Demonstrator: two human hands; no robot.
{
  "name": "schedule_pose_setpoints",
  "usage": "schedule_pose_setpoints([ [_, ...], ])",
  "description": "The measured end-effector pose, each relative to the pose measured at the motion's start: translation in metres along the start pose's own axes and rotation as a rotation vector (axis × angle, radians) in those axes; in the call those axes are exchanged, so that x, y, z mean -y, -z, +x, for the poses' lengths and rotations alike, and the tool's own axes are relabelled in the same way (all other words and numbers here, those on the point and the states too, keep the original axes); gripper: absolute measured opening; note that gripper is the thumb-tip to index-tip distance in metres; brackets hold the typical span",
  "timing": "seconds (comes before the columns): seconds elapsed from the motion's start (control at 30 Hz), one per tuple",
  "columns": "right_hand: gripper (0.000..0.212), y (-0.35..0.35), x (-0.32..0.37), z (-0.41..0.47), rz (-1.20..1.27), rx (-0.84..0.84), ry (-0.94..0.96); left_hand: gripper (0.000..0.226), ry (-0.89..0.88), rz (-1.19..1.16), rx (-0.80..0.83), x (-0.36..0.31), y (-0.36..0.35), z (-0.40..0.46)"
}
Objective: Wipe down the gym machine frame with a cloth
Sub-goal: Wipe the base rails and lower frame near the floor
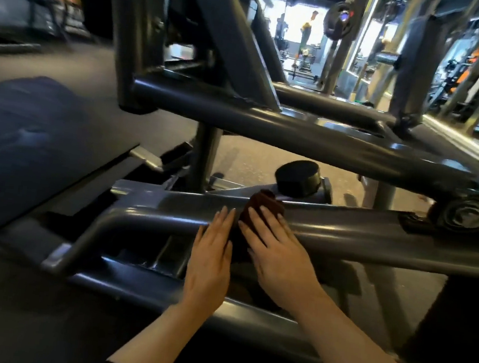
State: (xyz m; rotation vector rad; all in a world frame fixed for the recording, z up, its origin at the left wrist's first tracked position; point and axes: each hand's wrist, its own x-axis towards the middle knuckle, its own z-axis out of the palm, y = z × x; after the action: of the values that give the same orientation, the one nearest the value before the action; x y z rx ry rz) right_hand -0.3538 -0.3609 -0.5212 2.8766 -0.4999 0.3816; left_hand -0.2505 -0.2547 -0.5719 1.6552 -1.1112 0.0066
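Low view among grey steel tubes of the gym machine frame (pixel 358 236). Both hands lie on its near horizontal tube. Right hand (pixel 279 257) lies flat, fingers straight, pressing a dark reddish-brown cloth (pixel 262 205) against the top of the tube. The cloth bunches out beyond the fingertips; how far it reaches under the palm I cannot tell. Left hand (pixel 210 262) rests just beside it, fingers straight and together, palm down on the same tube, holding nothing.

Around: a black round rubber stopper (pixel 298 176) sits just behind the cloth on a lower bar. A second, thicker frame tube (pixel 295 131) slants across above the hands, crowding the space over them. At the right end a pivot bearing (pixel 463 211) joins the tubes. Dark blue padded seat (pixel 22 145) to the left. Dark rubber floor (pixel 68 59) beyond. Background blurred: a weight plate (pixel 340 20) on a rack and a distant standing figure (pixel 307 31) (details not legible).
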Motion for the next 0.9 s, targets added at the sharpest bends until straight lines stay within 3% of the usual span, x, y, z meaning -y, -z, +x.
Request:
schedule_pose_setpoints([
  [0.13,0.07,-0.009,0.051,0.048,0.118,0.067,0.121,0.084,0.031,0.2,0.017,0.049,0.046,0.001],
  [0.23,0.073,-0.008,0.084,0.078,0.196,0.098,0.157,0.098,0.101,0.184,0.023,0.067,0.074,0.01],
  [0.33,0.089,-0.009,0.106,0.104,0.395,0.173,0.126,0.089,0.191,0.105,0.001,0.069,0.091,0.024],
  [0.4,0.096,-0.013,0.106,0.112,0.575,0.21,0.061,0.08,0.141,0.169,0.035,0.075,0.098,0.032],
  [0.5,0.082,-0.016,0.089,0.109,0.371,0.032,-0.012,0.066,0.001,0.357,0.181,0.096,0.104,0.037],
  [0.57,0.07,-0.015,0.08,0.102,0.18,0.041,-0.032,0.064,0.061,0.351,0.199,0.111,0.112,0.038],
  [0.67,0.073,-0.016,0.078,0.099,0.089,0.155,-0.015,0.06,0.211,0.317,0.057,0.134,0.13,0.037],
  [0.8,0.073,-0.013,0.084,0.109,0.141,0.188,-0.085,0.049,0.54,0.199,-0.12,0.148,0.15,0.035],
  [0.9,0.071,-0.011,0.083,0.111,0.211,0.243,-0.115,0.04,0.572,0.256,-0.171,0.123,0.143,0.038],
])
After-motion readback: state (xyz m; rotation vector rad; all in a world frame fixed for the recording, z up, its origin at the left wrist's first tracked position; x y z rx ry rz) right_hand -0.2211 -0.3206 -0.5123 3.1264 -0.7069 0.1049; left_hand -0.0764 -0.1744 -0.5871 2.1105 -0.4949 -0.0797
